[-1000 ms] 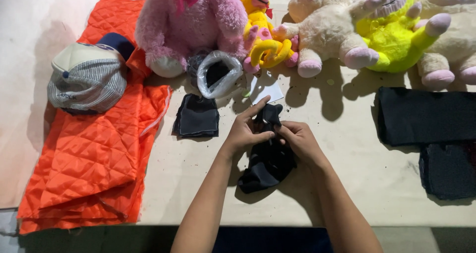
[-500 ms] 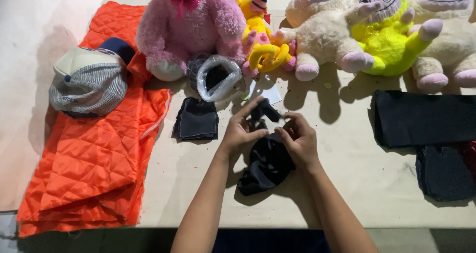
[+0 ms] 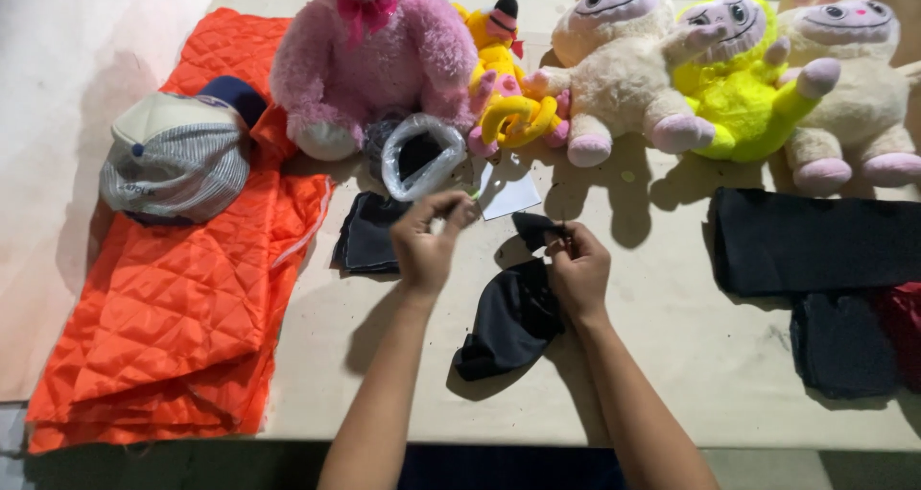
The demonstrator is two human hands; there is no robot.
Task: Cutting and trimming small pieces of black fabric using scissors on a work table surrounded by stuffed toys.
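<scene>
Bright, hard light falls from above and beyond the far edge of the table point(image 3: 672, 375), so each plush toy throws a dark, crisp shadow toward the near edge; the pink bear point(image 3: 369, 58) shades the tabletop just in front of it. The forearms cast soft shadows on the table's left part. The pale wall left of the table is washed out. The picture is fairly sharp, slightly soft at the fingers point(image 3: 451, 212), with mild bending toward the corners

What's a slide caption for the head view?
Right hand pinches black cloth; left hand lifted beside it.
</scene>
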